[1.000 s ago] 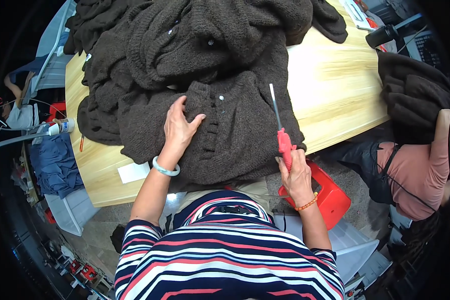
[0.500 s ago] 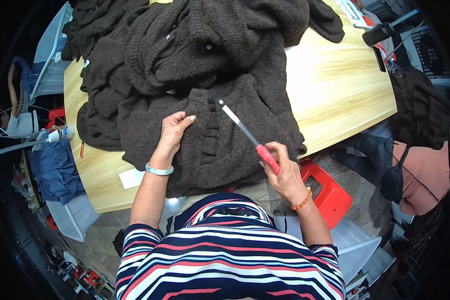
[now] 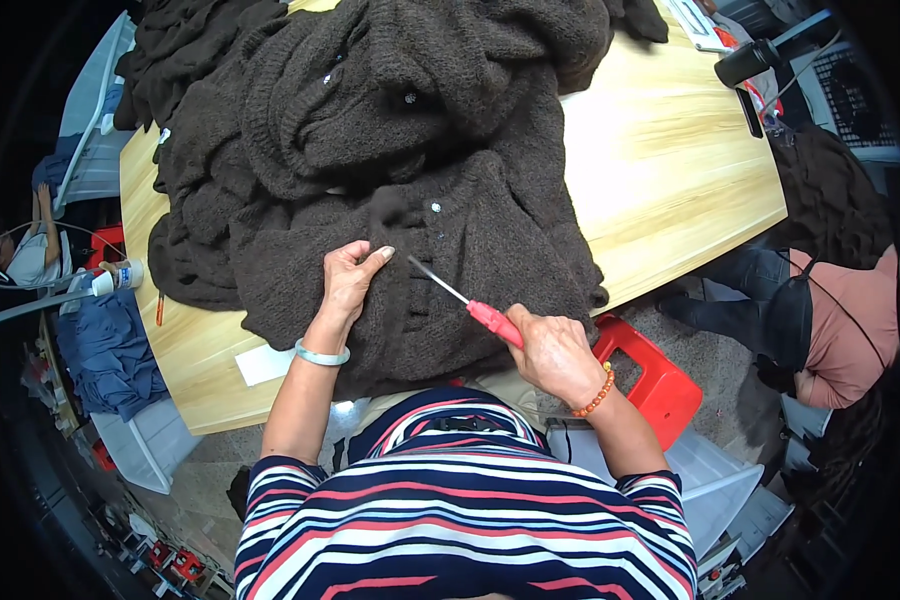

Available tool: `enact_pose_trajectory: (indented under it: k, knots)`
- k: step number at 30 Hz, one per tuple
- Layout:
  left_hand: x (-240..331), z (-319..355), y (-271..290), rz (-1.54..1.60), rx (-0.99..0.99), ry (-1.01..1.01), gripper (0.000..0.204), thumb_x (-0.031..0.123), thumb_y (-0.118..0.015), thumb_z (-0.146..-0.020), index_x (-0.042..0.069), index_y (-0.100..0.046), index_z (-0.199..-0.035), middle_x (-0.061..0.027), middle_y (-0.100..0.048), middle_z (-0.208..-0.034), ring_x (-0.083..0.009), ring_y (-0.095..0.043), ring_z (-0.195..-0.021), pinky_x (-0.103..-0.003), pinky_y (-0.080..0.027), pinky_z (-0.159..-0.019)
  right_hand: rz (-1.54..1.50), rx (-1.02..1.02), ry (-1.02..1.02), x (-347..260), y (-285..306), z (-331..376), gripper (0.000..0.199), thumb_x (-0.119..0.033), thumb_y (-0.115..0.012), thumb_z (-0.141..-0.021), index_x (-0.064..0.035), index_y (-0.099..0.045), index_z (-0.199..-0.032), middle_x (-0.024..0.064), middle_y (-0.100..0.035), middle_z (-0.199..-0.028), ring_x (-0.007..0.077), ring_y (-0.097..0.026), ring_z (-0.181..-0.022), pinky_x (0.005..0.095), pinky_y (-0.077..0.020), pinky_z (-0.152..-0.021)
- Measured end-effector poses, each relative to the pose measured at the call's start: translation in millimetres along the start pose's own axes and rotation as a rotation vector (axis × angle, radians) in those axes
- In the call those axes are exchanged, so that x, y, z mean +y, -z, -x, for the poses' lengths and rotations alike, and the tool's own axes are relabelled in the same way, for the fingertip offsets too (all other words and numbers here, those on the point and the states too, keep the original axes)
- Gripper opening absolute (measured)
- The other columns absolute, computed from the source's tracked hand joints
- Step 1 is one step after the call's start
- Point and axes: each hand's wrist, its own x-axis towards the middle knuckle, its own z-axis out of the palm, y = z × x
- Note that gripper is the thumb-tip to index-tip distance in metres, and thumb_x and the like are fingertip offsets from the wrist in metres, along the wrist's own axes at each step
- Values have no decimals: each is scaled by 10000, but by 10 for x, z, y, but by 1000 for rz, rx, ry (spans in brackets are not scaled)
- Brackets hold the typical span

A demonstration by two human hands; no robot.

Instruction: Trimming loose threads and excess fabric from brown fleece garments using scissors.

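Head view: the sweater (image 3: pixel 510 240) lies on the worktop (image 3: pixel 670 170).
Left hand (image 3: pixel 348 280): spread a second ago, its grip is now nearly closed, thumb to fingers, at the sweater's left middle; whether it pinches cloth I cannot tell.
Right hand (image 3: pixel 550 350): grip closed round the tool (image 3: pixel 492 320) at the sweater's near right edge.
Tip: swung from beside the sweater's button (image 3: pixel 436 208) down toward its slots (image 3: pixel 416 320); contact I cannot tell.
Meaning: attention seems to have passed from button to slots.

A table (image 3: pixel 680 170) carries brown knitwear (image 3: pixel 370 145) and paper (image 3: pixel 262 367).
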Motion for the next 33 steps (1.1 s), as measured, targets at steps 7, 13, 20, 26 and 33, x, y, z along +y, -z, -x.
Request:
enact_pose_trajectory:
  k: [7,13,20,26,33]
  knots:
    - [-10,57,-6,15,-41,-24,51,29,-684,-900,-10,-693,-932,-12,-693,-870,-51,-604,-728,-190,-487,-674,-125,133,-28,60,-12,5,151,-161,-637,-880,-53,-573,-964,206,-636,-699,418,-645,-673,504,-513,-634]
    - [71,130,-154,23,3,44,91,70,-646,-934,4,-686,-982,35,-670,-874,-27,-580,-720,-177,-463,-660,-74,357,-279,373,-74,-205,422,-416,-691,-877,-8,-687,-771,225,-637,-643,404,-662,-660,479,-533,-616]
    - [-69,144,-430,47,-19,169,54,126,-633,-956,85,-667,-965,65,-621,-805,-1,-503,-622,-172,-377,-520,-538,182,-209,189,-531,-627,443,-378,-815,-784,13,-610,-820,63,-580,-674,102,-536,-675,317,-463,-619]
    - [65,508,-969,-177,-201,16,158,147,-604,-977,18,-677,-1032,58,-556,-842,-25,-498,-774,-193,-406,-659,-1056,45,-152,294,-590,-672,332,-259,-815,-796,15,-637,-859,3,-632,-745,75,-556,-748,283,-491,-671]
    - [635,850,-269,-898,236,-564,413,56,-707,-816,17,-614,-1216,-165,-580,-1198,-313,-538,-1158,-377,-421,-1014,-1009,478,-268,1245,585,227,532,60,-732,-773,53,-501,-1252,90,-596,-1137,154,-584,-1011,302,-503,-894]
